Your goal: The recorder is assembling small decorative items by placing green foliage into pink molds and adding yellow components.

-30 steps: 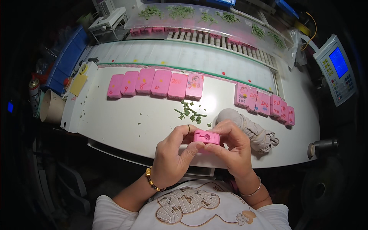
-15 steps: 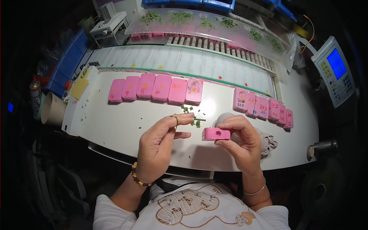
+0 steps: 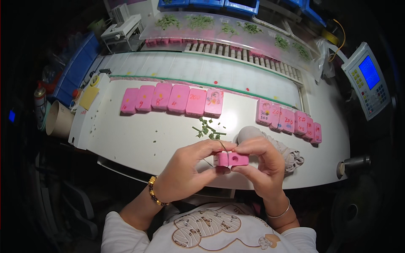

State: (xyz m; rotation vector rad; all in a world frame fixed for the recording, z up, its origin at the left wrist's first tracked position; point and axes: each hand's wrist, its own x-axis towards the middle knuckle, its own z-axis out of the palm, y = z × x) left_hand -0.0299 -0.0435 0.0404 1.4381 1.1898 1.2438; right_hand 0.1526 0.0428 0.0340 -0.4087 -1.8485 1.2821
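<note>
Both hands meet in front of me on a small pink mold block point(image 3: 241, 160), which has a round hole in the side facing me. My right hand point(image 3: 266, 166) pinches its right end between thumb and fingers. At its left end, my left hand point(image 3: 182, 170) has thumb and index finger closed on the block. A thin dark band point(image 3: 228, 158) runs across the block's face and loops back toward the left fingers. Just beyond the hands, small green bits point(image 3: 206, 130) lie scattered on the white table point(image 3: 122, 139).
Pink blocks with handwritten marks stand in a left row point(image 3: 162, 99) and a right row point(image 3: 287, 120). A crumpled grey cloth point(image 3: 291, 157) lies by my right hand. Behind is a white conveyor point(image 3: 177, 67); a control panel point(image 3: 368, 78) stands right, a brown cup point(image 3: 59, 118) left.
My left hand has moved right to the block. The dark band, earlier looped on the left index finger, now crosses the block. The right hand has come slightly nearer me with the block.
</note>
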